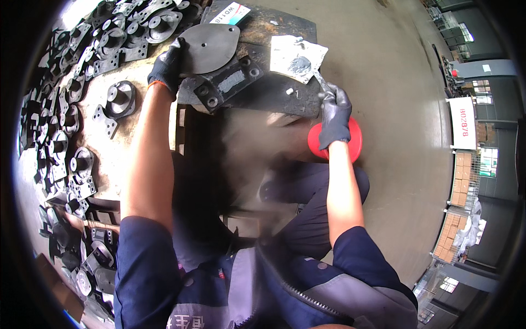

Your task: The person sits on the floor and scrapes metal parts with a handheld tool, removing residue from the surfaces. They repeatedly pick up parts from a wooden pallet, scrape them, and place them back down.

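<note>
My left hand [166,63], in a dark work glove, grips the edge of a flat dark-grey metal plate [211,46] with rounded sides and small holes. The plate is tilted above a dark metal block [241,74] with holes at both ends and a light grey smear across its middle. My right hand [335,109], also gloved, is closed round a thin scraper [320,81]. Its tip reaches the edge of a white sheet [279,56] bearing a pat of grey paste [300,66]. Both block and sheet lie on a dark worktop [263,96].
Many metal mounts [112,41] crowd the wooden surface on the left, one mount [119,100] standing apart. A red round object [353,141] is below my right hand. A printed card [231,13] lies at the worktop's back. Shelves with boxes [460,181] line the far right.
</note>
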A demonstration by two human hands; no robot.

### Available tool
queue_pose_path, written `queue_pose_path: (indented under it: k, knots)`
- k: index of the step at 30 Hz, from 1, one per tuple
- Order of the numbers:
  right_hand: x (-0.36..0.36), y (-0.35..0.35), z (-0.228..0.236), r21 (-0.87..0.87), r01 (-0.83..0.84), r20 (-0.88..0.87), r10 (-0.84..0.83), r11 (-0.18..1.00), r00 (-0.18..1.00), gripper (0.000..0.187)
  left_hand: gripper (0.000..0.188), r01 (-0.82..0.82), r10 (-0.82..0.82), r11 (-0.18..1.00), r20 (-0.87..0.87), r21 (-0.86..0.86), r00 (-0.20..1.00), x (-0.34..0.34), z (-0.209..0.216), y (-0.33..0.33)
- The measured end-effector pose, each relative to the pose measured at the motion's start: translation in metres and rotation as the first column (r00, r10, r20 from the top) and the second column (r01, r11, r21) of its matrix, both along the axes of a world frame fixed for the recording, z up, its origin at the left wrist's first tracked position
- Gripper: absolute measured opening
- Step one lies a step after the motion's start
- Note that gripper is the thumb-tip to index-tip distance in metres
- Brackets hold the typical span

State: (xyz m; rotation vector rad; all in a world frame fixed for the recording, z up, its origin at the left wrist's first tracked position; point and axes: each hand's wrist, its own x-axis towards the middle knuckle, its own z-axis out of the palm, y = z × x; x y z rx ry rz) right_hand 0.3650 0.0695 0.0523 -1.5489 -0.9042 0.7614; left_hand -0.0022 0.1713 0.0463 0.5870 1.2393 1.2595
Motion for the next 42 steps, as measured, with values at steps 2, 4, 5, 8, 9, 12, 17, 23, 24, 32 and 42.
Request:
queue_pose_path:
  k: [2,4,5,8,9,12,17,23,24,32,42]
  knots:
    - [0.020,0.012,-0.008,-0.007,0.046,0.309,-0.042,0.999,0.950,0.015,0.034,0.008,-0.008,1.000,-0.044,-0.010,0.999,0.003,0.005,-0.003]
    - [0.040,0.027,-0.026,0.073,0.011,0.316,-0.033,0.997,0.948,0.015,0.035,0.005,-0.006,1.000,-0.025,-0.028,1.000,0.008,0.010,-0.004]
    - [0.038,0.030,-0.027,0.074,-0.006,0.388,-0.023,0.997,0.921,0.014,0.036,-0.004,0.003,0.999,-0.021,-0.038,1.000,0.007,0.011,-0.005]
    - [0.030,0.034,-0.026,0.006,-0.010,0.711,0.003,1.000,0.703,0.014,0.038,-0.008,0.008,1.000,-0.017,-0.027,1.000,0.003,0.005,-0.006]
    - [0.027,0.034,-0.023,0.063,-0.042,0.793,-0.025,0.997,0.609,0.014,0.040,-0.011,0.011,1.000,0.001,0.006,1.000,0.000,-0.001,-0.004]
    - [0.014,0.028,-0.001,-0.110,-0.077,0.958,0.127,0.991,0.256,0.012,0.042,0.058,-0.061,0.997,-0.052,-0.053,0.997,-0.008,-0.005,-0.001]
    - [0.010,0.028,0.005,-0.056,-0.132,0.953,0.092,0.990,0.287,0.009,0.043,0.056,-0.056,0.998,-0.017,-0.016,0.998,-0.008,-0.012,0.002]
    - [0.007,0.032,0.006,-0.060,-0.116,0.966,0.087,0.991,0.243,0.008,0.040,0.071,-0.071,0.997,0.046,0.010,0.996,-0.012,-0.020,0.006]
    - [0.009,0.033,0.000,-0.082,-0.101,0.968,0.103,0.992,0.229,0.009,0.040,0.074,-0.075,0.997,0.059,0.014,0.995,-0.012,-0.020,0.007]
    - [0.001,0.034,0.006,-0.065,-0.109,0.975,0.087,0.992,0.206,0.011,0.038,0.034,-0.034,0.999,-0.006,0.013,0.999,-0.007,-0.011,0.001]
    - [-0.009,0.027,0.005,-0.072,-0.283,0.539,0.276,0.956,0.796,0.012,0.046,0.102,-0.095,0.995,-0.245,0.019,0.965,-0.006,-0.011,0.006]
